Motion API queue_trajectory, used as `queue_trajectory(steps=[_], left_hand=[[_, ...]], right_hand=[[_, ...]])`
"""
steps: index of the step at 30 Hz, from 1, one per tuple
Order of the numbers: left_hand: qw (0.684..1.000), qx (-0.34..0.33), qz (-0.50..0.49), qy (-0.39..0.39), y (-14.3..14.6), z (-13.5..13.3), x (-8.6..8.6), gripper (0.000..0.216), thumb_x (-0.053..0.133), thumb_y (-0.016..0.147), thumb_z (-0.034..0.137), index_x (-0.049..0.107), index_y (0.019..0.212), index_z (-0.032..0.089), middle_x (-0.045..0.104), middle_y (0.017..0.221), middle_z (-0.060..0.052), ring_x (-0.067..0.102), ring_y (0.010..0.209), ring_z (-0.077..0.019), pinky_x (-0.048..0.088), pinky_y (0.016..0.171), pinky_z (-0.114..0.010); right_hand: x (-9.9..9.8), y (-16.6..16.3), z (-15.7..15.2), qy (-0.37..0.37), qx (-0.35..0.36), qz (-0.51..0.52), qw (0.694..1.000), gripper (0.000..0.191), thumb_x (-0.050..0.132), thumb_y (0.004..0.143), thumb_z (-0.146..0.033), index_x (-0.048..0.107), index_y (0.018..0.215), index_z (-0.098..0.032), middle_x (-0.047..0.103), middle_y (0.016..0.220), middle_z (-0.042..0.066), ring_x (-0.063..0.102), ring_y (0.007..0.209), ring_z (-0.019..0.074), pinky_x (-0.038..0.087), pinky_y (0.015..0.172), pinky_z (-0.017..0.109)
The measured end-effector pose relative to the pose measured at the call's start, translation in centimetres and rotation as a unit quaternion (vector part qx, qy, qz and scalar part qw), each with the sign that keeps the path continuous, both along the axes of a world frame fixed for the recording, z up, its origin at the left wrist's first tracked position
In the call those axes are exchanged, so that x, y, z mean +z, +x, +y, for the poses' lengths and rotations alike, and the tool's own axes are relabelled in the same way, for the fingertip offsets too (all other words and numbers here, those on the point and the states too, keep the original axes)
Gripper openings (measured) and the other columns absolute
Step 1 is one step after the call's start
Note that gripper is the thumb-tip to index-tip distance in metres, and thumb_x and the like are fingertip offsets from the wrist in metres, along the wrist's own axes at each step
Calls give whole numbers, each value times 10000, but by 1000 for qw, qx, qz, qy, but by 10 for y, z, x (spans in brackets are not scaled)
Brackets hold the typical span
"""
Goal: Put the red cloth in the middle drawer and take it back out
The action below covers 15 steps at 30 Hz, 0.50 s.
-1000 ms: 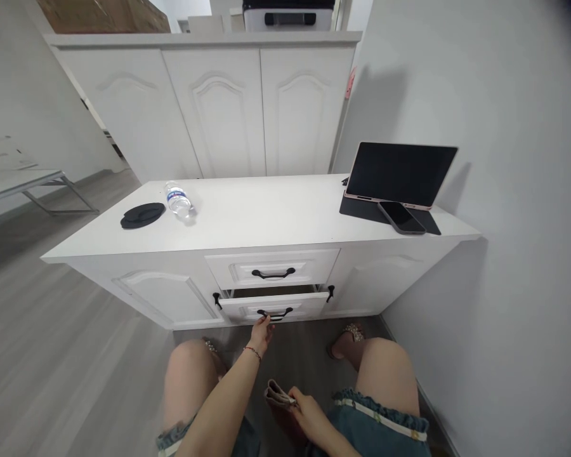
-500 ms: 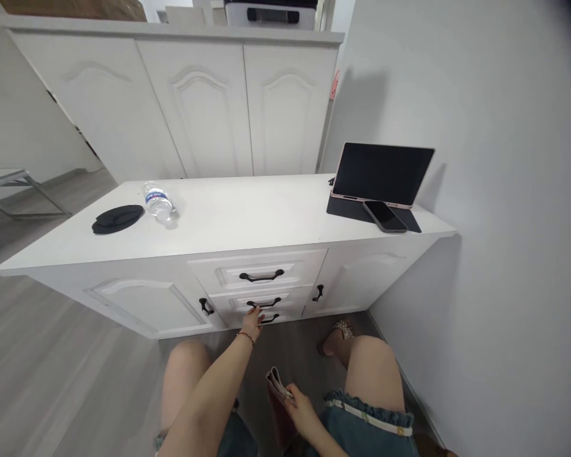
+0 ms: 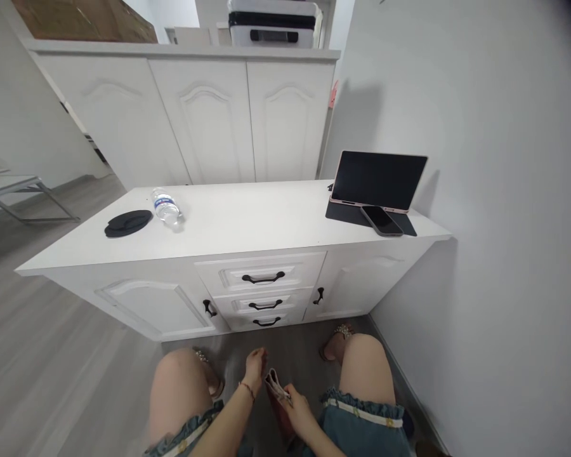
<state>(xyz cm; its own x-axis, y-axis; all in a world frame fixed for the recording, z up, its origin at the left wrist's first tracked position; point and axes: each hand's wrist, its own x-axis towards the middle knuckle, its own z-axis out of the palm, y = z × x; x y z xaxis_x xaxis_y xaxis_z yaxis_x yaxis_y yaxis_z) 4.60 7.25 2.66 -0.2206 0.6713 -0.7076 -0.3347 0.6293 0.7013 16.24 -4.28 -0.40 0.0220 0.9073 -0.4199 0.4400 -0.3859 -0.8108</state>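
My right hand [image 3: 299, 409] grips the pale upper edge of a dark red bag [image 3: 278, 412], which hangs low between my knees with its mouth partly open. My left hand [image 3: 255, 367], a thin bracelet at its wrist, is just left of the bag's top edge. Its fingers are curled in and I see nothing in them. Ahead stands a white cabinet; its top drawer [image 3: 285, 265], middle drawer [image 3: 240, 303] and bottom drawer [image 3: 245, 322] are closed, each with a black handle. My left hand is apart from these handles.
On the white top [image 3: 238, 219] lie a plastic bottle [image 3: 165, 206] and a black flat object [image 3: 128, 223]. A tablet [image 3: 379, 179] stands at the right, with a phone [image 3: 381, 220] before it. The wall [image 3: 504, 222] bounds the right side.
My left hand has come away from the drawer handles and back toward me, beside the bag. The right hand still holds the bag. The view has tipped up slightly.
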Motion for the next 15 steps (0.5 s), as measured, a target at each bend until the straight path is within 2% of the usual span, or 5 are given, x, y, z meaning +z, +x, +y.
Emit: queue_trajectory(steps=[3, 6, 10, 13, 15], left_hand=[[997, 48, 49, 36, -11, -40, -3, 81, 611, 635, 149, 551, 620, 201, 559, 610, 10, 507, 542, -120, 417, 607, -252], [985, 50, 107, 125, -23, -75, 2, 104, 646, 563, 257, 577, 626, 210, 548, 584, 5, 480, 506, -136, 406, 558, -271], [980, -83, 88, 158, -39, -115, 26, 287, 672, 512, 478, 597, 627, 226, 509, 534, 11, 435, 456, -150, 363, 489, -285], [956, -203, 123, 171, -55, -139, 49, 343, 625, 561, 581, 605, 648, 250, 457, 492, 24, 409, 447, -160, 365, 501, -298], [932, -250, 188, 183, -68, -149, 64, 330, 604, 573, 593, 596, 621, 266, 441, 486, 23, 415, 475, -171, 394, 549, -309]], right_hand=[[1, -2, 3, -4, -16, -2, 1000, 111, 483, 740, -274, 555, 817, -239, 692, 791, 40, 661, 816, 246, 413, 698, 287], [6, 0, 9, 2, -45, 17, 999, 122, 495, 701, -299, 557, 790, -243, 680, 748, 34, 654, 789, 253, 436, 714, 321], [24, 7, 14, 18, -112, 173, 978, 181, 570, 643, -405, 553, 706, -235, 657, 695, 21, 641, 775, 257, 479, 752, 378], [45, 12, 12, 21, -150, 308, 939, 322, 621, 619, -510, 583, 752, -219, 680, 756, 27, 653, 830, 247, 499, 776, 377], [61, 14, 10, 9, -176, 382, 907, 394, 666, 603, -528, 604, 821, -207, 700, 819, 44, 663, 862, 240, 506, 790, 368]])
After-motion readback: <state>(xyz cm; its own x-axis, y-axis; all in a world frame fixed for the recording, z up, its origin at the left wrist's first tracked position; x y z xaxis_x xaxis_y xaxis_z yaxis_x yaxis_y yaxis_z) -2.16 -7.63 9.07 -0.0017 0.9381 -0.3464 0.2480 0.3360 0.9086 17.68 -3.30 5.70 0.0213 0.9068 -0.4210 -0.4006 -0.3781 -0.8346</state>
